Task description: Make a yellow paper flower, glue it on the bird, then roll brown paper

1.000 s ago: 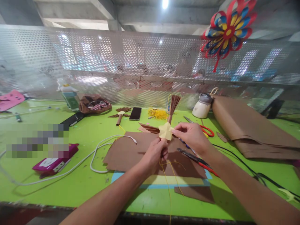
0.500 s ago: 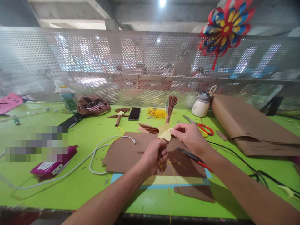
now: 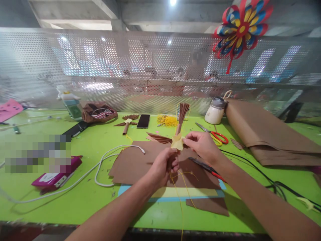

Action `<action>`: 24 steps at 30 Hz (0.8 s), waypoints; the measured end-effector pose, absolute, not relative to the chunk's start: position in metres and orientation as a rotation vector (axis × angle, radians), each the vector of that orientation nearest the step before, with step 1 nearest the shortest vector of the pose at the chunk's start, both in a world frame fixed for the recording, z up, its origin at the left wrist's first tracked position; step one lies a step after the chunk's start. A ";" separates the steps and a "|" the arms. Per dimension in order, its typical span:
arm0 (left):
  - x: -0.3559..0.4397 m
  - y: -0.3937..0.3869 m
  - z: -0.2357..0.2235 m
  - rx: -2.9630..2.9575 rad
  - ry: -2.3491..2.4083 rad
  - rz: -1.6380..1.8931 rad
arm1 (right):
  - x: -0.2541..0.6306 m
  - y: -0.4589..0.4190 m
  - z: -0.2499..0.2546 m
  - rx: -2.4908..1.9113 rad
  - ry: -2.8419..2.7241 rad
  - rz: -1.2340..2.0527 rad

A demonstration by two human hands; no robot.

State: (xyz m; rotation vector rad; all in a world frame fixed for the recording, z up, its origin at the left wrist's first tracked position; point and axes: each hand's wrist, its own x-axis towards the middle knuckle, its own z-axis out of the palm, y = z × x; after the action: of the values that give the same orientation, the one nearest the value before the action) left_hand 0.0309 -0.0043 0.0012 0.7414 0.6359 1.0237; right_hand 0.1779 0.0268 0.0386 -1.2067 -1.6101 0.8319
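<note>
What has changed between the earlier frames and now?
The yellow star looks narrower and less flat than at first. Nothing was taken up or let go: the left hand stays just below it, the right hand at its edge. Phone and bottle stayed put.

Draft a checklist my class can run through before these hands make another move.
1. Right hand pinching the pale-yellow paper star: ok, at its right edge.
2. Left hand closed just below the star: ok, though what its fingers wrap is mostly hidden.
3. Star firmly fixed to the brown pleated-paper fan on its left: cannot tell.
4. Thin yellow threads lying uncrossed: not ok, they cross below the left hand.
5. Black tool with red handle fully visible: not ok, the right forearm partly covers it.
6. Red-and-yellow-handled metal scissors in view: ok.
</note>
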 end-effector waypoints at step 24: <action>0.032 0.000 -0.005 0.910 0.811 1.043 | 0.164 0.008 0.027 -1.011 -2.082 -0.180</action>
State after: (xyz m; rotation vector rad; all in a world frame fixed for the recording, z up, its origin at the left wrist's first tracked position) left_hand 0.0318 -0.0002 -0.0050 0.9097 0.8114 1.0430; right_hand 0.1639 0.0077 0.0268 -1.0105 -2.0817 -0.1795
